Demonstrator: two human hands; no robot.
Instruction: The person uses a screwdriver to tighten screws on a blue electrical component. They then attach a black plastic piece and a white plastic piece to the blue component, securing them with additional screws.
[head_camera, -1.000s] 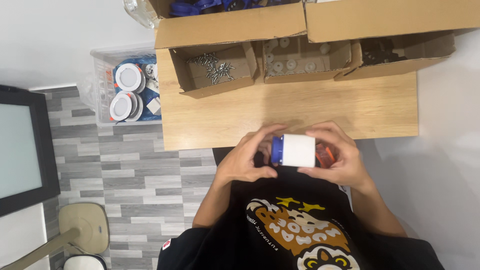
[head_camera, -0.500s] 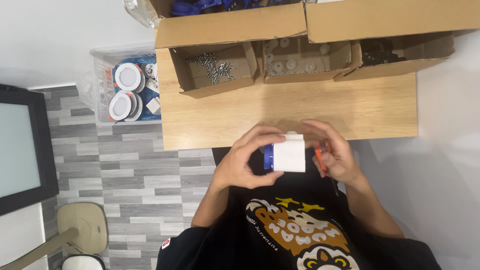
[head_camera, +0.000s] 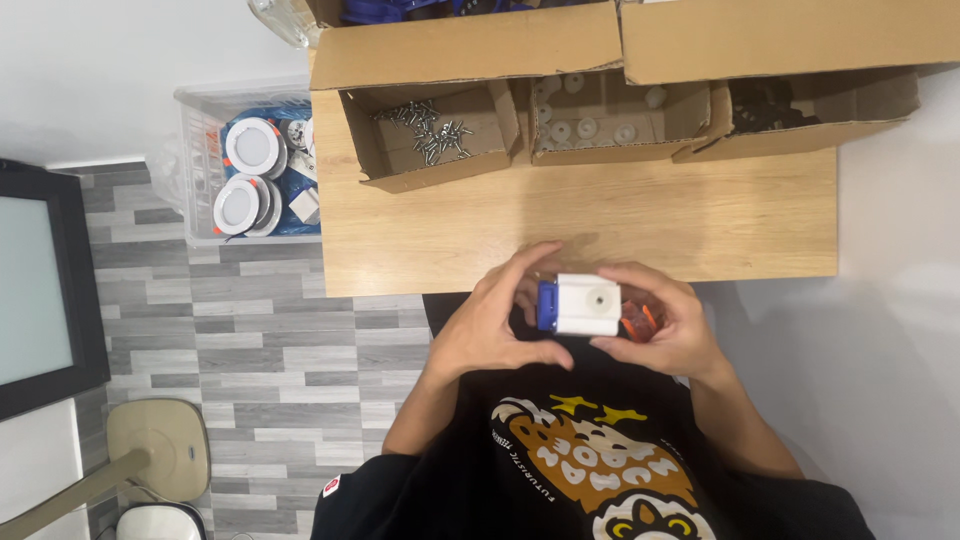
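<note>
A small box (head_camera: 588, 304) sits between the left hand (head_camera: 495, 325) and the right hand (head_camera: 668, 325), just past the near edge of the table (head_camera: 600, 215). At the far side of the table stand three open boxes in a row: a box of screws (head_camera: 425, 130) on the left, a box of round parts (head_camera: 605, 115) in the middle, a box of dark parts (head_camera: 800, 105) on the right. A bin of round lamps (head_camera: 250, 170) sits on the floor left of the table.

A broad band of bare wooden surface (head_camera: 600, 215) lies open between the hands and the row of boxes, wide enough for either hand to pass sideways. The far edge is walled off by 3 open cardboard boxes: the screw box (head_camera: 430, 135), the box of white round parts (head_camera: 600, 115) and the box of dark parts (head_camera: 790, 105), with taller closed cartons behind them. Left of the surface, a clear plastic bin (head_camera: 195, 165) of round lamps stands on the floor.
</note>
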